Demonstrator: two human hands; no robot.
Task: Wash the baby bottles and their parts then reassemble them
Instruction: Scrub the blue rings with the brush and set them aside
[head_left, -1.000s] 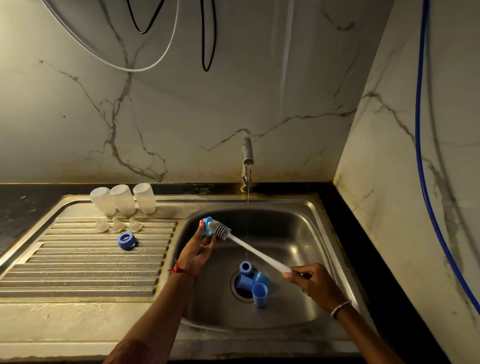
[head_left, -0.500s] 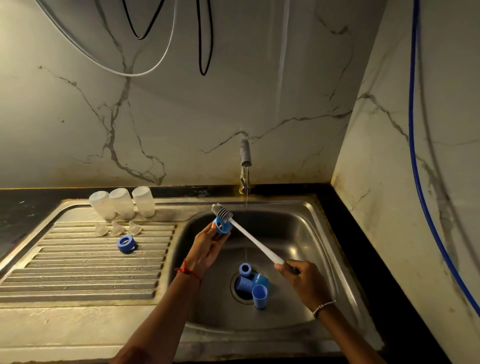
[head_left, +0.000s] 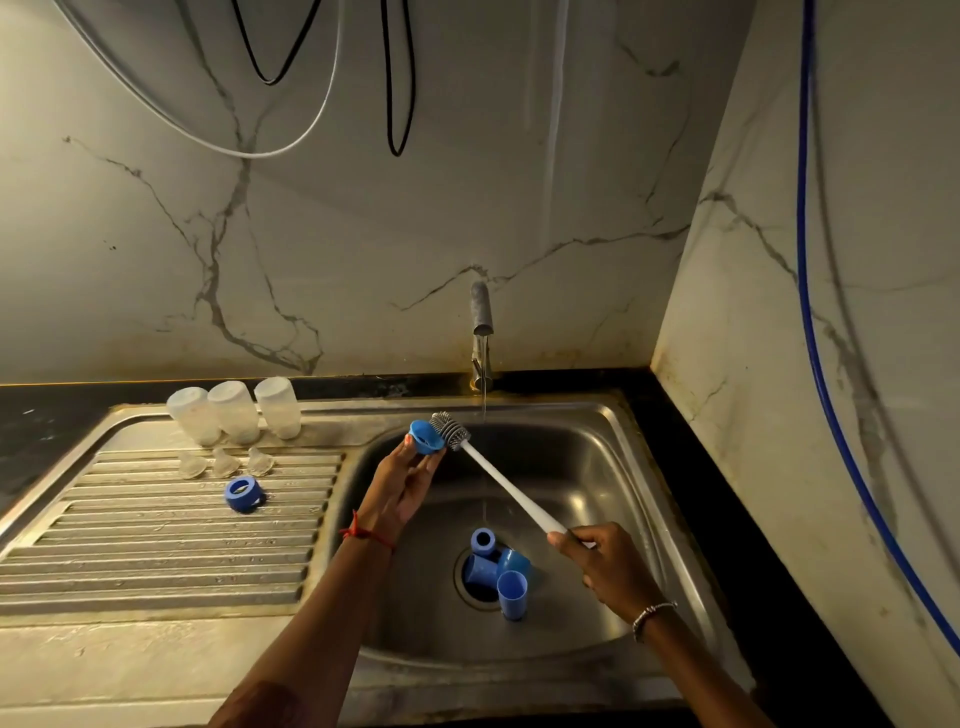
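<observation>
Left grip pinches blue ring, right grip curls round brush; bottles, teats, 2nd ring look washed, caps + reassembly prob. left.

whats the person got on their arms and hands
No sleeves or gloves are in view. A thin red thread is tied round the wrist of the left hand; a pale beaded bracelet circles the wrist of the right hand.

You meet blue caps crowding the sink's drain, but its near and right walls leave room. On the drainboard, bottles, teats and a ring line the far edge; its near half lies free.
</observation>
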